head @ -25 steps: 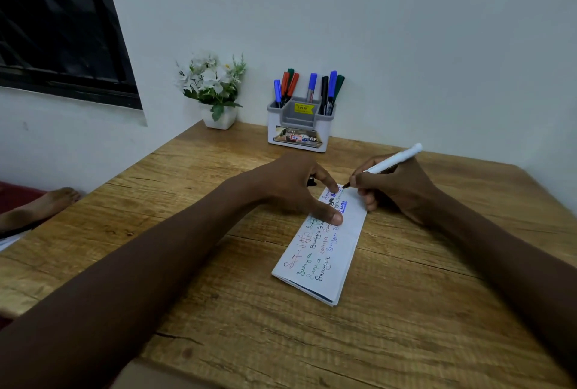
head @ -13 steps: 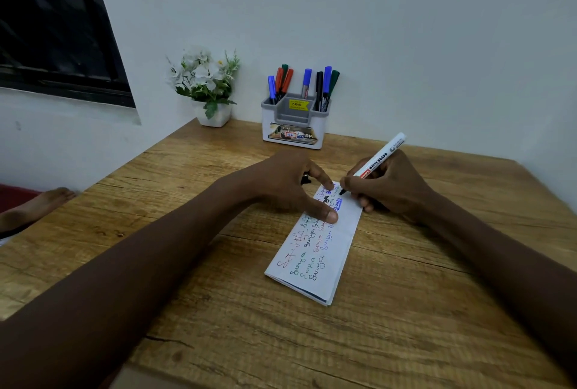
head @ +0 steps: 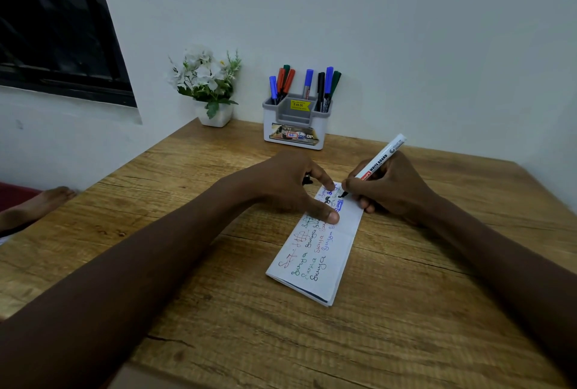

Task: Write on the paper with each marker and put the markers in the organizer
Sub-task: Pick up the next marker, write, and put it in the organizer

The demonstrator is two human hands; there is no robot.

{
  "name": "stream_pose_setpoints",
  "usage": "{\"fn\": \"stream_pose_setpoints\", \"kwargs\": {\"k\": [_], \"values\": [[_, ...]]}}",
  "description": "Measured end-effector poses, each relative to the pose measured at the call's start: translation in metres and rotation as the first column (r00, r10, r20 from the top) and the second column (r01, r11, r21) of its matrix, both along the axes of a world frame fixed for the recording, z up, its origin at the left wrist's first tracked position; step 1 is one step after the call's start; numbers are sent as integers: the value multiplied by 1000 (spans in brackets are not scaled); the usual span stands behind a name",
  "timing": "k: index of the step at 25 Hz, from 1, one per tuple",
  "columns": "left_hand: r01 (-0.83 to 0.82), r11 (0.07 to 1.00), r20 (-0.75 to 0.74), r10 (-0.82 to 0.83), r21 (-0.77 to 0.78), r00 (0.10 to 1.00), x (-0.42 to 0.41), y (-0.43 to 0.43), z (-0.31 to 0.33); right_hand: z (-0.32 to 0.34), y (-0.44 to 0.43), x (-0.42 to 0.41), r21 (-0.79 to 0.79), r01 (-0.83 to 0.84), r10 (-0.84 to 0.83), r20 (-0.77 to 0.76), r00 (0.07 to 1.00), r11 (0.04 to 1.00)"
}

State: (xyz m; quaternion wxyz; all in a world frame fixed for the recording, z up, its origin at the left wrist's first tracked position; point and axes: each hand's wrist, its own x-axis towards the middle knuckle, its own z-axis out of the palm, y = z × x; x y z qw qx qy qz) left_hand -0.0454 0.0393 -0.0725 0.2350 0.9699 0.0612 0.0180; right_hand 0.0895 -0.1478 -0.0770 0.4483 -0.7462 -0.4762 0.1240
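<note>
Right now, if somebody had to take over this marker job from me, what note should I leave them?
Left hand: thumb and forefinger press the folded paper flat on the table.
Right hand: grips a whiteboard marker, black tip down on the paper's far end.
Organizer: at the table's far edge by the wall, holding several capped markers.
Done: the paper carries writing in red, green, blue and black.
Left: finish this black line, cap the marker, stand it in the organizer. It is the only marker seen outside it.
</note>
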Motion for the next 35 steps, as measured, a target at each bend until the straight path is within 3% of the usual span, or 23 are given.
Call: {"fn": "stream_pose_setpoints", "kwargs": {"k": [35], "values": [[2, 1000, 7, -2, 27, 1000, -1, -3, 3, 2, 5, -2, -23, 126, -128, -53, 990, 992]]}}
